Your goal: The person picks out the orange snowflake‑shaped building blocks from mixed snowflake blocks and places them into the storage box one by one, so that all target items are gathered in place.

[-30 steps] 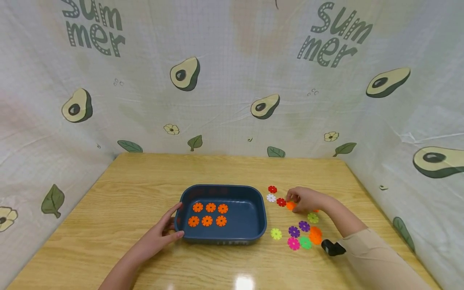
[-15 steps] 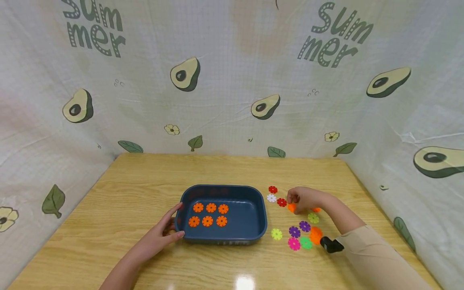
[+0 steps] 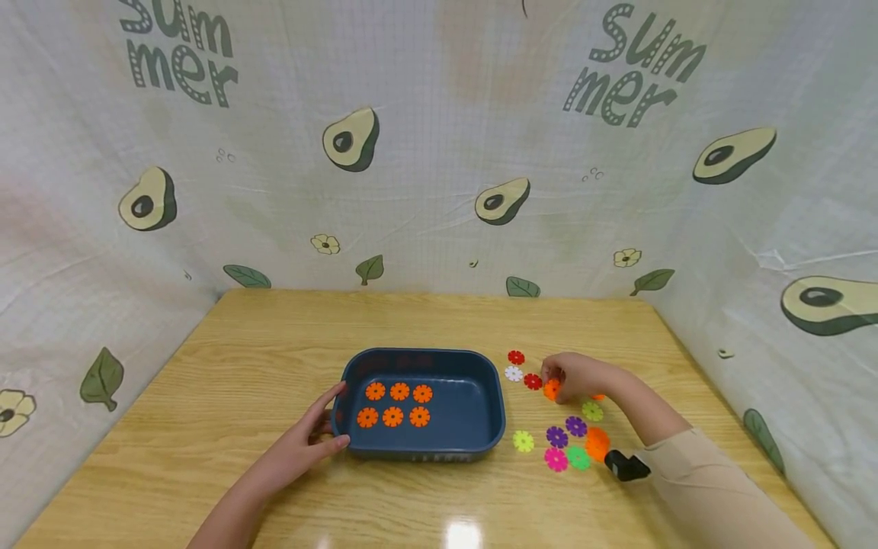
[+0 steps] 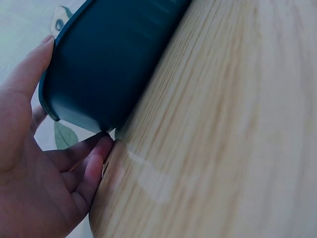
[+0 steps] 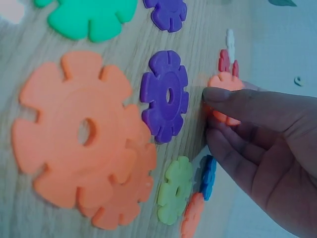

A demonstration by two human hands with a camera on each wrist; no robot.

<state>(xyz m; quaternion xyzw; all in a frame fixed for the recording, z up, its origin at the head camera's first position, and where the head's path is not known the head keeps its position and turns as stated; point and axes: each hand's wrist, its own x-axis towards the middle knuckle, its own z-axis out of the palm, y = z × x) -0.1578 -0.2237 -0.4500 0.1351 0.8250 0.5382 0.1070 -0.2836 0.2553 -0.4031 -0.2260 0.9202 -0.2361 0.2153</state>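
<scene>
A dark blue plastic tray stands on the table with several orange notched discs laid in two rows on its left side. My left hand holds the tray's left end, thumb at the near corner and index finger at the far one. In the left wrist view its thumb lies on the tray's rim and other fingers curl near the base. Right of the tray, my right hand pinches an orange disc between thumb and fingers. That disc stands tilted at the table surface.
Around the right hand lie red, white, purple, pink, green and yellow-green discs. Two overlapping orange discs and a blue disc lie near the right wrist. A printed curtain encloses the table.
The orange disc at my right fingertips has tipped up and shows more of its face. My right hand has barely shifted; the left hand and tray stay put.
</scene>
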